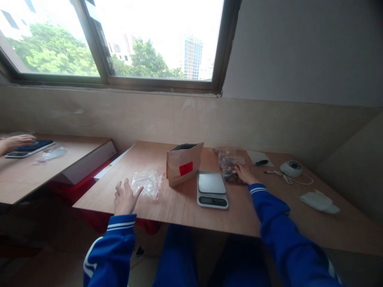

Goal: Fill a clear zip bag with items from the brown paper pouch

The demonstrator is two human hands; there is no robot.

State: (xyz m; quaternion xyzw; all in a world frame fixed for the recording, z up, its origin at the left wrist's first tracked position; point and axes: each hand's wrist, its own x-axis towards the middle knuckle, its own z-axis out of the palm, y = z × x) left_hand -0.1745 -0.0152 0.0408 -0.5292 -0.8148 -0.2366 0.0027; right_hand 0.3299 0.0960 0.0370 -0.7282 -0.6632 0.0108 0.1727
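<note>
My left hand [125, 198] rests near the table's front edge with fingers spread, holding nothing, just left of a pile of clear zip bags [147, 183]. My right hand [245, 173] lies flat on a clear bag holding dark pieces [229, 167], to the right of a small digital scale [212, 189]. A brown paper pouch with a red label [183, 163] stands open behind the scale. Both arms wear blue sleeves with white stripes.
The wooden table [185, 207] also carries a pen on a white card [261, 159], a round white device with a cord [291, 168] and a white cloth [318, 201]. On a second table at left, another person's hand [16, 141] touches a scale [30, 148].
</note>
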